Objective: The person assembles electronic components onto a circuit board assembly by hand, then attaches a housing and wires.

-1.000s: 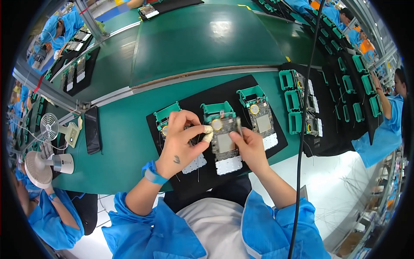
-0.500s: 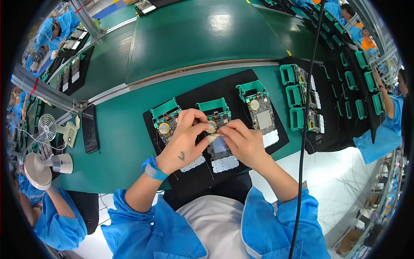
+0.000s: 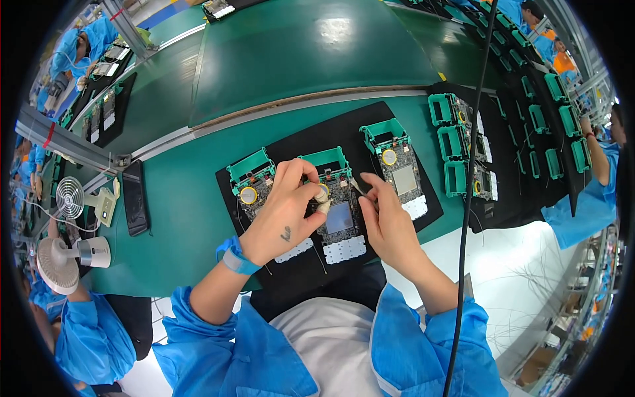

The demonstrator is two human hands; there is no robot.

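At frame centre, the left hand (image 3: 284,215) pinches a small pale part (image 3: 322,196) over the middle circuit board (image 3: 337,212). The right hand (image 3: 387,221) pinches a thin tool (image 3: 356,187) beside it.

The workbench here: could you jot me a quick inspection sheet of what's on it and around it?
Surface: green bench with a black mat on it.
Job's things: three circuit boards in green frames on the mat; the middle board is under both hands, with the left board and the right board beside it.
Clutter: dark phone, two small fans.
Hands: left hand pinches a small pale part over the middle board; right hand has fingertips at that board's edge.
Cables: black cable hangs past the right.
Surroundings: more framed boards to the right; other people in blue coats at neighbouring benches.
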